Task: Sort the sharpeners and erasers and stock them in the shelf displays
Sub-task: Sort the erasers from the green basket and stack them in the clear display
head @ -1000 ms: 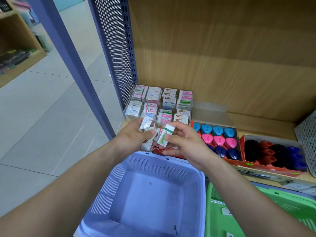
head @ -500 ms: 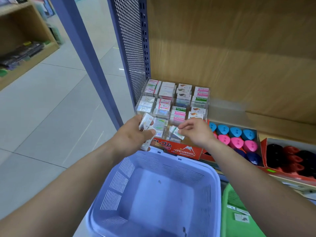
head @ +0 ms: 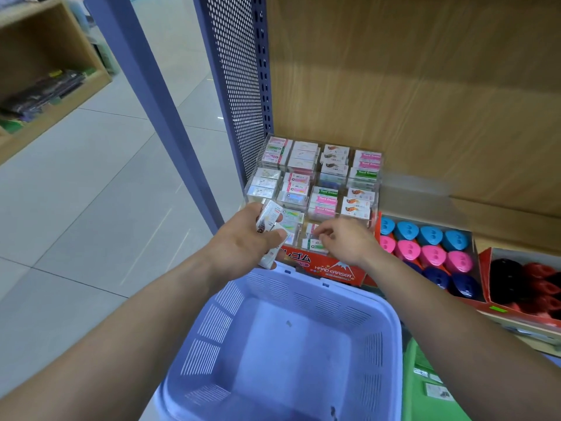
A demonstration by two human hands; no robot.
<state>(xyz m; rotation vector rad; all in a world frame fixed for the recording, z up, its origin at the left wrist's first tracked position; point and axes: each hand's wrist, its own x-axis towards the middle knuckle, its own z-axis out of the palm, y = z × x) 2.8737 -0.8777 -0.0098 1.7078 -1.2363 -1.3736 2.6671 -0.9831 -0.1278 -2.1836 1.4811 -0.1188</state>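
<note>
At display [head: 368,221] front | right grip [head: 349,241] pinches eraser [head: 314,245]; left grip [head: 243,241] holds erasers [head: 268,217]

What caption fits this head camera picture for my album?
Left hand grips spare erasers while right hand pinches an eraser in the clear display, over a purple basket.

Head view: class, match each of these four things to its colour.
Things:
1. Left basket
2. Eraser box
3. Back row of left sharpener tray
4. Middle row of left sharpener tray

Colours:
A. pink
B. red
C. lilac
D. light blue

Pairs: 1-C, 2-B, 3-D, 4-A
</note>
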